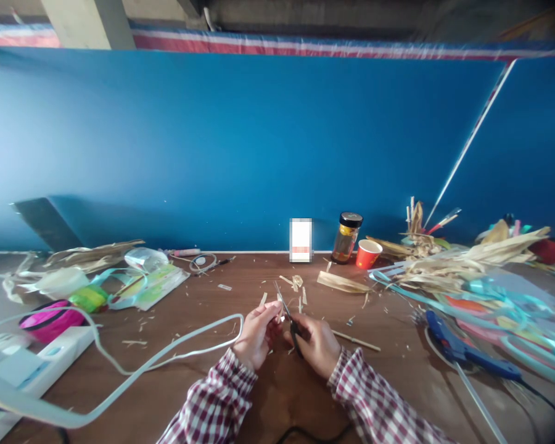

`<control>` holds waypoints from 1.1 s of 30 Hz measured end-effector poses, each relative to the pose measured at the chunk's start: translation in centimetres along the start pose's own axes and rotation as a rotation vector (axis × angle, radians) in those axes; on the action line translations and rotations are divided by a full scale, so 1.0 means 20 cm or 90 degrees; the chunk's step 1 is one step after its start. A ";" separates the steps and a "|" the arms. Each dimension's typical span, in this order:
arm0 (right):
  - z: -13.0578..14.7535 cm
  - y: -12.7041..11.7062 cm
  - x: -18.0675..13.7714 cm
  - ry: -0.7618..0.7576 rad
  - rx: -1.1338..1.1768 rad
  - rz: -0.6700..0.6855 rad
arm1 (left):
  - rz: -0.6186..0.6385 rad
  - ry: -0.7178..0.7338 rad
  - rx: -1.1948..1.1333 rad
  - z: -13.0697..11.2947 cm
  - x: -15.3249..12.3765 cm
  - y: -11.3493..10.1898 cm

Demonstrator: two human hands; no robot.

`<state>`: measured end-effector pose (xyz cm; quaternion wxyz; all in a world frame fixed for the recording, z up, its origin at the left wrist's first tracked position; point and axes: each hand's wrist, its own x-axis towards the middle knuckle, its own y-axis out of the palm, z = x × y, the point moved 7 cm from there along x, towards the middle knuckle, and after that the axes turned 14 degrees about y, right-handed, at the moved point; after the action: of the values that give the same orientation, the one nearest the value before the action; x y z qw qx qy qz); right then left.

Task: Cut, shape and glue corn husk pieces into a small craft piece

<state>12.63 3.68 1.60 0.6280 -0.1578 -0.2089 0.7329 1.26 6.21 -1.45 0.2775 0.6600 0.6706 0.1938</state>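
The right hand [318, 346] is curled tight around the black handles of the scissors [293, 333]. The scissors are over the middle of the brown table [203, 394], between the two hands, with their thin blades pointing away from the person and a bit left. The left hand [254, 333] is close beside the blades. Its thumb and finger press together — they look like they pinch a small pale bit [279, 298], but it is too tiny to be sure. Dry scraps [304, 296] lie just past the hands — a thin stick [356, 340] is near the right one.
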 end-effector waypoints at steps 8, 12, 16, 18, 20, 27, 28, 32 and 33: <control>0.00 0.00 0.00 -0.001 0.005 0.007 | -0.003 0.004 0.005 -0.01 0.00 0.01; -0.01 0.00 0.00 0.005 0.001 0.002 | 0.002 0.013 0.008 -0.01 0.00 0.00; -0.02 0.01 0.01 0.010 0.003 0.004 | 0.001 0.012 0.006 -0.01 0.00 0.00; -0.01 0.00 0.01 0.011 0.008 0.007 | -0.006 0.009 0.004 -0.01 0.00 -0.01; 0.00 0.00 0.00 0.006 0.015 0.011 | -0.007 0.006 0.002 -0.01 0.00 -0.01; 0.00 0.00 0.00 0.013 -0.007 0.002 | -0.009 0.010 0.014 -0.01 0.00 0.00; 0.00 0.00 0.00 0.013 -0.010 0.000 | -0.013 0.009 0.018 -0.02 0.00 -0.01; -0.01 0.00 0.00 0.016 -0.022 0.003 | -0.021 0.007 0.023 -0.02 0.00 -0.01; -0.01 0.00 0.00 0.017 -0.022 0.003 | -0.021 0.006 0.021 -0.02 0.00 -0.01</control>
<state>12.72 3.71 1.49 0.6259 -0.1787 -0.2128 0.7287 0.93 6.20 -1.24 0.2665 0.6525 0.6858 0.1812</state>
